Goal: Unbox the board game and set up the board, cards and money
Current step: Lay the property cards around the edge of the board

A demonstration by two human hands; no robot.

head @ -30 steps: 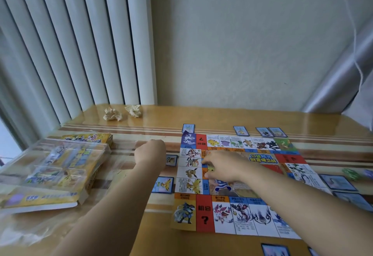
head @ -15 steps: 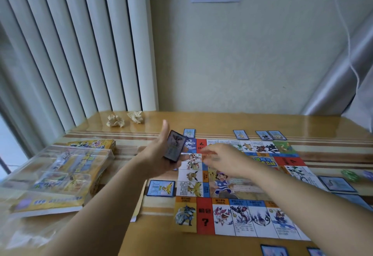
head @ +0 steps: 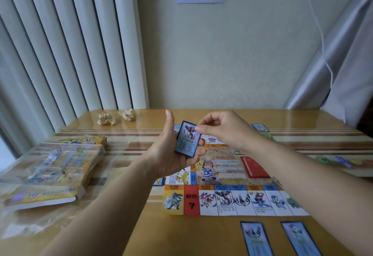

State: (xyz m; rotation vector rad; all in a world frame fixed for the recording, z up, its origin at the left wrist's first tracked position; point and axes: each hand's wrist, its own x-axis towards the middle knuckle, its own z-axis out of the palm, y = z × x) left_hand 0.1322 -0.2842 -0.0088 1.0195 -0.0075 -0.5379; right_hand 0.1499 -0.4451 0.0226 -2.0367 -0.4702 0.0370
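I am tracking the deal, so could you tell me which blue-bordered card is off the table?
The top card of the deck in the left hand, pinched by the right hand; the rest lie flat.

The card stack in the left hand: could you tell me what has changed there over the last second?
The left hand rose from the table beside the board, now holding the card stack upright. The right hand lifted off the board and pinches the top card's corner. The board, box and laid-out cards stayed put.
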